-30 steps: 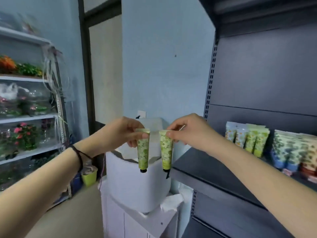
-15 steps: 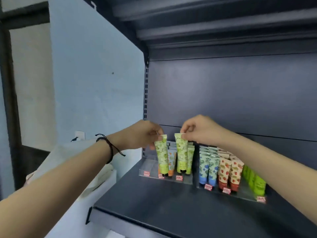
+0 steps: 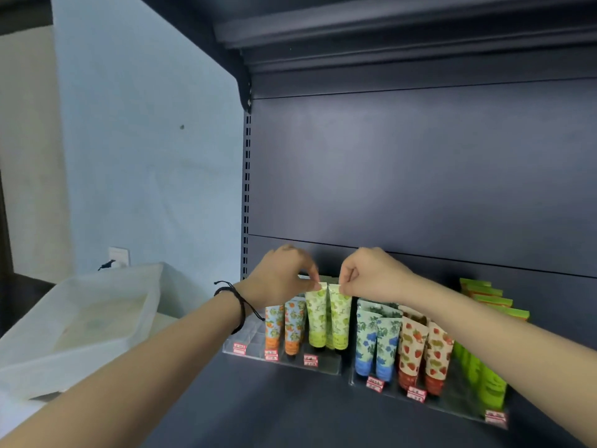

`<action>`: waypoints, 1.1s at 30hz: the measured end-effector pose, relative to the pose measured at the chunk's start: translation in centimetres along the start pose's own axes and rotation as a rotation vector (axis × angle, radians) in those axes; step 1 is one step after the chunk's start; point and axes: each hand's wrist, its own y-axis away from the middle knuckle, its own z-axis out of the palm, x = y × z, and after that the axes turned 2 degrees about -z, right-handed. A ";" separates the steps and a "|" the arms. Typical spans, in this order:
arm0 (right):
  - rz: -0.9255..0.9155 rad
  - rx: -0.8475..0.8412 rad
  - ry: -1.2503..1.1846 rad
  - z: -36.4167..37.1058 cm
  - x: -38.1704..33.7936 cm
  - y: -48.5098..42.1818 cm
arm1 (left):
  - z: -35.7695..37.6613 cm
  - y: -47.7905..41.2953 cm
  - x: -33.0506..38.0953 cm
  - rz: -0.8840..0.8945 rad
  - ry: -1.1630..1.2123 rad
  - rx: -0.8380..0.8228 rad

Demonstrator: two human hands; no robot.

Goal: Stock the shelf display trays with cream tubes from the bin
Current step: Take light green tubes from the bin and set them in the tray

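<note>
My left hand (image 3: 284, 276) pinches the top edge of a green cream tube (image 3: 316, 320). Beside it, my right hand (image 3: 371, 274) pinches the top of a second green cream tube (image 3: 339, 321). Both tubes hang cap-down, side by side, over the right-hand lane of the left clear display tray (image 3: 326, 367) on the dark shelf (image 3: 258, 405). Whether their caps touch the tray floor I cannot tell. Orange-patterned tubes (image 3: 284, 328) stand in the lane to their left. The white plastic bin (image 3: 80, 321) sits to the left of the shelf.
A second clear tray (image 3: 452, 409) to the right holds blue-flower tubes (image 3: 376, 342), strawberry tubes (image 3: 423, 355) and plain green tubes (image 3: 484, 379). Small red-and-white price tags line the tray fronts. The left tray's leftmost lane (image 3: 245, 337) holds no tubes.
The view swung from the bin to the shelf. Both hands carried the green tubes right and lowered them into the left tray's right lane.
</note>
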 end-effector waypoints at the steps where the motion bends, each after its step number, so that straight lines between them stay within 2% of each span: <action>1: -0.008 -0.006 -0.008 0.3 0.2 -0.2 | 0.3 -0.1 -0.1 -0.008 -0.029 0.002; 9: -0.062 -0.002 -0.051 1.6 1.4 -1.3 | 1.9 -0.6 -0.2 -0.043 -0.151 -0.046; 24: -0.100 -0.060 0.011 2.6 2.1 -1.6 | 2.4 -0.7 0.2 -0.083 -0.189 -0.120; 29: -0.088 -0.051 0.019 2.5 1.9 -1.3 | 2.4 0.0 -0.1 -0.082 -0.147 -0.076; 33: -0.079 0.020 -0.037 2.3 1.6 -0.8 | 1.1 1.8 -1.0 -0.066 -0.058 0.005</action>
